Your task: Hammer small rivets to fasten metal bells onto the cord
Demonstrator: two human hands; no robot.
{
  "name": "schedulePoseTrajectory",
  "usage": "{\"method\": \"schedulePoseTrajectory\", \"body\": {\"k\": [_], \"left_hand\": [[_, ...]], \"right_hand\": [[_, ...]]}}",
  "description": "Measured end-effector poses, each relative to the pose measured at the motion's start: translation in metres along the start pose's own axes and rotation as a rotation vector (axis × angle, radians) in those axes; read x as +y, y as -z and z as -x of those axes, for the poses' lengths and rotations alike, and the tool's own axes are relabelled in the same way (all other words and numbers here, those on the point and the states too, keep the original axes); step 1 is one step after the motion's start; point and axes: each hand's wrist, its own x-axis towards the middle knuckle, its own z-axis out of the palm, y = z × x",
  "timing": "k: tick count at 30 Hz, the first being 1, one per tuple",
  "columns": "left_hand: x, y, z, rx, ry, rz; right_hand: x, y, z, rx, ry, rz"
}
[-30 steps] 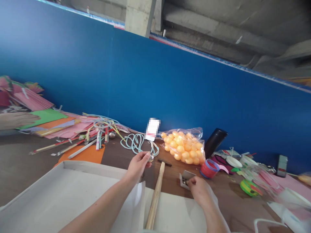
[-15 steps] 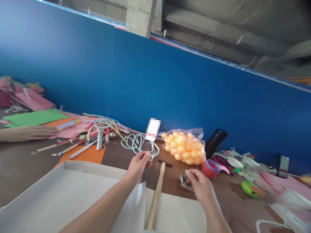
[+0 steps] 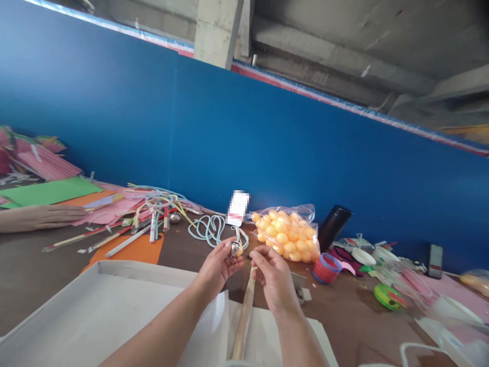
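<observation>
Between the thumb and fingers of my left hand [image 3: 218,266] is a small shiny silver ball [image 3: 236,248], held above the table. My right hand [image 3: 272,275] is just to its right, thumb and fingertips pinched together. Whatever is in that pinch is too small to make out. Below and between my hands lies a wooden stick [image 3: 245,318], its upper end close to my right fingertips. A little open box [image 3: 299,281] with small metallic bits stands behind my right wrist, partly hidden by it.
A white tray [image 3: 148,272] lies at the left front. Behind my hands are blue cord [image 3: 208,229] and a bag of orange balls [image 3: 290,237]. A black bottle [image 3: 335,224] and red tape roll [image 3: 326,268] stand at right. Another person's hand [image 3: 57,216] rests at left.
My right hand has moved left and up from the small box to beside the silver ball, its fingers pinched. The left hand stays nearly in place, turned a little with the ball.
</observation>
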Motion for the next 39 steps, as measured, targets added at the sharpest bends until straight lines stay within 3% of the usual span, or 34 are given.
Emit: {"method": "schedulePoseTrajectory", "body": {"k": [5, 13, 25, 39], "left_hand": [[0.003, 0.0, 0.002, 0.024, 0.03, -0.021], [0.003, -0.004, 0.005, -0.002, 0.084, -0.053], [-0.001, -0.004, 0.007, -0.059, 0.112, -0.171], [-0.002, -0.003, 0.008, -0.047, 0.106, -0.2]], "right_hand": [[0.012, -0.017, 0.003, -0.011, -0.046, -0.141], [0.028, -0.004, 0.004, 0.021, -0.116, -0.282], [0.028, 0.0, 0.003, -0.007, -0.201, -0.341], [0.025, 0.002, 0.004, -0.072, -0.237, -0.401]]}}
